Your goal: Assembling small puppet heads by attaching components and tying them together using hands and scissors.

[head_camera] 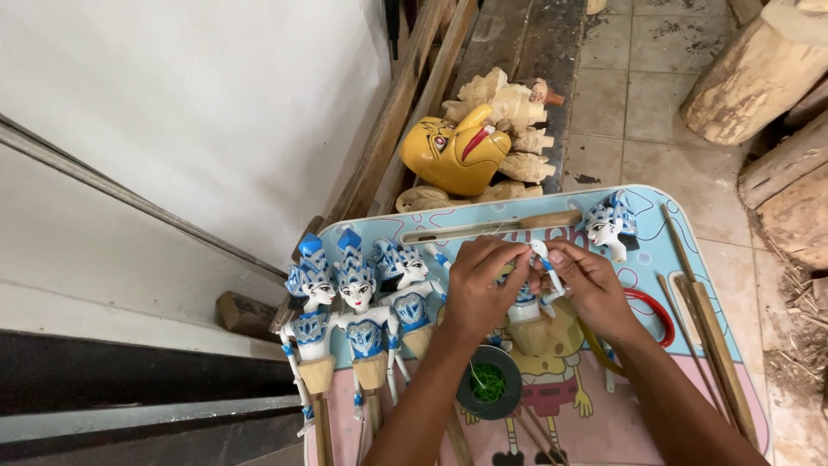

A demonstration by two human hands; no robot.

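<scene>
My left hand (pixel 479 289) and my right hand (pixel 590 286) meet over a small colourful table (pixel 655 250). Between the fingers of both hands is a thin white and blue puppet arm (pixel 545 266), joined to a headless wooden puppet body (pixel 528 319) that lies under my hands. A loose puppet head (pixel 609 224), white-faced with a blue crown, rests on the table just beyond my right hand. Three finished puppets (pixel 355 302) with blue crowns lie side by side left of my left hand. A dark spool of green thread (pixel 488 381) sits below my left wrist.
A long wooden tool (pixel 492 228) lies across the table's far edge. Red ring (pixel 657 312) and several thin sticks (pixel 700 311) lie at the right. Beyond the table are a yellow carved mask (pixel 454 150) and unpainted carved pieces (pixel 514 112). Logs (pixel 759 78) stand at far right.
</scene>
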